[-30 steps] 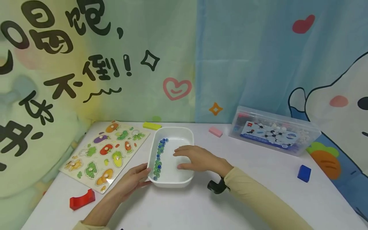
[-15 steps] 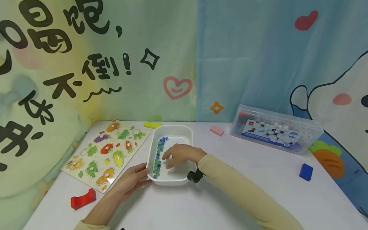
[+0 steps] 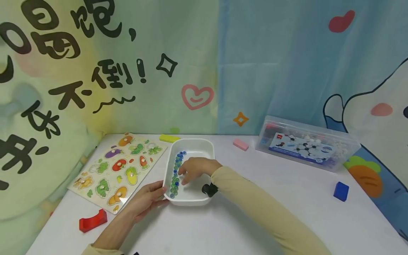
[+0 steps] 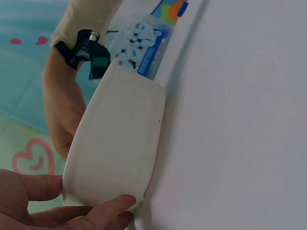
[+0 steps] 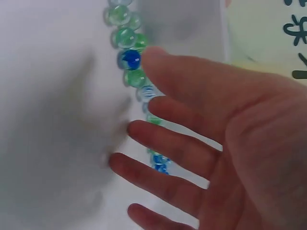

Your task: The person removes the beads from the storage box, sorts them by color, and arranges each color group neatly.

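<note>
A pale green, yellow and blue cloth backdrop printed with black lettering, hearts and a white cartoon animal hangs behind my white table. On the left of the table lies a flat, cream-coloured board set with colourful vegetable pieces, and toward the far right sits a clear plastic box with a blue-and-white label. Between them, right in front of me, is a white, rounded rectangular tray. My left hand grips its near left part, thumb at the rim and fingers against the outer wall. My right hand reaches in over the tray from the right, its fingers spread apart and slightly bent. A red arched block lies left of my left forearm, a yellow oblong block beyond the tray, a blue block out to the right and a pink block nearer the backdrop. Smallest are the translucent green and blue round marbles, gathered in a narrow line along the tray's left side, just left of my right fingertips; my right thumb tip is right by a dark blue one, and I cannot tell whether they touch.
</note>
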`<state>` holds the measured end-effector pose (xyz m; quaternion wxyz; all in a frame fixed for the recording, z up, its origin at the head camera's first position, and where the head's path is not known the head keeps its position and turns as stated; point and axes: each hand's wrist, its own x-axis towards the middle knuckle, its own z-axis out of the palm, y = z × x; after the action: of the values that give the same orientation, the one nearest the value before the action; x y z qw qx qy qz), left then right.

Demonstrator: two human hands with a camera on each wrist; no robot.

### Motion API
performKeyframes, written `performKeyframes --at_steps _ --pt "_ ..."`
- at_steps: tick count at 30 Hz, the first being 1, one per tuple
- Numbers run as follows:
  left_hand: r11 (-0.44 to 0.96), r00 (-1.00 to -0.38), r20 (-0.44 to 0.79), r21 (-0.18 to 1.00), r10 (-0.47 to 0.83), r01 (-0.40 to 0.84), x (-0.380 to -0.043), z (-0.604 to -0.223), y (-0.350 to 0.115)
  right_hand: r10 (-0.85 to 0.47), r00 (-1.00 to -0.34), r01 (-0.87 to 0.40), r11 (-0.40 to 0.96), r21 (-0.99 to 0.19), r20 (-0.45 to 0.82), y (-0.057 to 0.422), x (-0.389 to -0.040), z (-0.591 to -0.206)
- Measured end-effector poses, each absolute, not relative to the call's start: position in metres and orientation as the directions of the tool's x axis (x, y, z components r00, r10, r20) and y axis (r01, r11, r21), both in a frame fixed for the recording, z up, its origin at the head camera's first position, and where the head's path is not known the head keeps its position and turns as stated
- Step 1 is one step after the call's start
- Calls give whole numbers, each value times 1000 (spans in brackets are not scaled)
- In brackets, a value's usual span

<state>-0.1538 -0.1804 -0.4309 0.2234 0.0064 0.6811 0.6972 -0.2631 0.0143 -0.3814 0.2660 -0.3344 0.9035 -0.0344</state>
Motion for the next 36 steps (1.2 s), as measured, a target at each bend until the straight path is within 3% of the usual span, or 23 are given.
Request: performKeyframes --at_steps 7,23,30,36 --pt "23 -898 -291 953 331 -301 -154 -430 -180 -622 -679 -594 777 -207 -389 1 -268 -392" --pt "16 -909 -289 954 301 -298 -152 -431 -176 -640 -713 -607 768 -204 -286 -8 -267 -404" --pt "18 -920 -300 952 250 -306 -152 -431 -174 -685 -700 -637 727 -256 -202 16 -271 -375" --pt "30 -923 -310 950 228 -312 -150 -432 -172 -752 -658 -685 621 -380 -43 69 -275 -344"
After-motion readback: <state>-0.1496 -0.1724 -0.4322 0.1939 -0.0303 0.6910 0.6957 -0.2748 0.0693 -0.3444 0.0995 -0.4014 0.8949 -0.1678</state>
